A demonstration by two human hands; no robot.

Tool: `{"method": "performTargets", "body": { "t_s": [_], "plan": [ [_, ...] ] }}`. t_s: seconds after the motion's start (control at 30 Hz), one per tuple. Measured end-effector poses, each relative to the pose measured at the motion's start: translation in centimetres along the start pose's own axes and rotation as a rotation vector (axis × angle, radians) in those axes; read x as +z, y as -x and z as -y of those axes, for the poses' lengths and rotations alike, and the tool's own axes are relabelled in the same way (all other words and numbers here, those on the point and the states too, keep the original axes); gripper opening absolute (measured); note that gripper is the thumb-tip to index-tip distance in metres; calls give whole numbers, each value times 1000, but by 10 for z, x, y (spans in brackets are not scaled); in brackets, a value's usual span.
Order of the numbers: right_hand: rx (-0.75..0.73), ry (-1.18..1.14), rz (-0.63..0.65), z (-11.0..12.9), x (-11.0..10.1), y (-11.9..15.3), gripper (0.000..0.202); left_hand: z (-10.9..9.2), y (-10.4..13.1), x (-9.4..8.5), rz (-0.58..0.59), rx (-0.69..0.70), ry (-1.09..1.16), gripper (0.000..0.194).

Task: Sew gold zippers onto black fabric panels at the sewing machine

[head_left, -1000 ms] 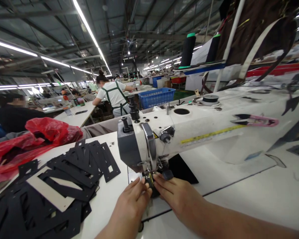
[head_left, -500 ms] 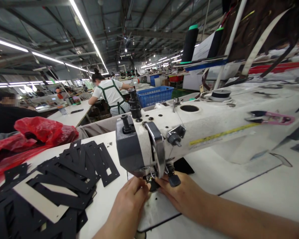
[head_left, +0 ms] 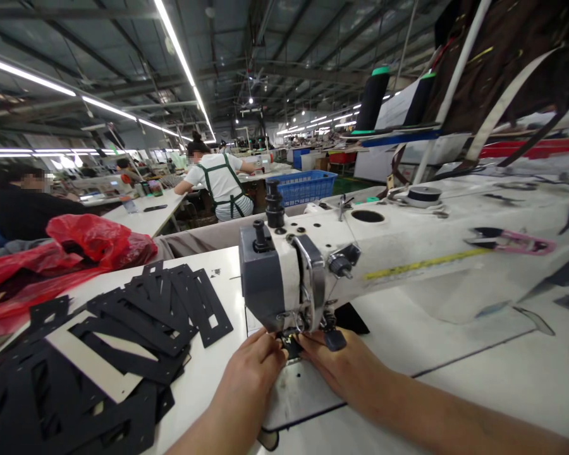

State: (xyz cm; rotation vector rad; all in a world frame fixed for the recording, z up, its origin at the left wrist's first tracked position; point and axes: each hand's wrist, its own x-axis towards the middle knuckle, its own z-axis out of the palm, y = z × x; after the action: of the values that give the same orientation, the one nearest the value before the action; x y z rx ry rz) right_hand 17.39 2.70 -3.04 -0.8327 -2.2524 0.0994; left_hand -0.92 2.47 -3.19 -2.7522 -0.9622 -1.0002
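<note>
My left hand (head_left: 249, 376) is at the needle area of a white and grey sewing machine (head_left: 264, 278), its thumb and forefinger pinched together at a small black piece (head_left: 291, 346). Facing it, my right hand (head_left: 344, 366) has its fingers pressed together, their tips at the same piece, partly behind the machine's black lever (head_left: 334, 339). The piece lies under the presser foot; fingers and machine head hide most of it. Behind the right hand, another flat black part (head_left: 351, 318) shows on the table.
Black rectangular frames (head_left: 137, 322) lie heaped at left, one showing a cream side (head_left: 88, 354). Beyond them is a red plastic bag (head_left: 99, 243). Pink-handled snips (head_left: 512, 240) rest on the machine arm. Thread cones (head_left: 374, 101) stand behind. A person (head_left: 220, 180) sits working ahead.
My view has shifted slightly, so the machine head and the heap appear further right. Both hands stay at the needle, and less of the black piece shows between the fingertips.
</note>
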Motion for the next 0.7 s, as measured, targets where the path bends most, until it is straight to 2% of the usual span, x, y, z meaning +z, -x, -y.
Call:
{"method": "performTargets", "body": {
  "t_s": [0.47,0.6,0.7],
  "plan": [
    [70,71,103,-4,4,7,19,0,0,0,6,-2,-22,25],
    [54,174,123,-15,-10,9,11,4,0,-4,25,-21,-26,21],
    [149,406,85,-16,-26,20,13,-2,3,-10,19,6,-74,20]
  ]
}}
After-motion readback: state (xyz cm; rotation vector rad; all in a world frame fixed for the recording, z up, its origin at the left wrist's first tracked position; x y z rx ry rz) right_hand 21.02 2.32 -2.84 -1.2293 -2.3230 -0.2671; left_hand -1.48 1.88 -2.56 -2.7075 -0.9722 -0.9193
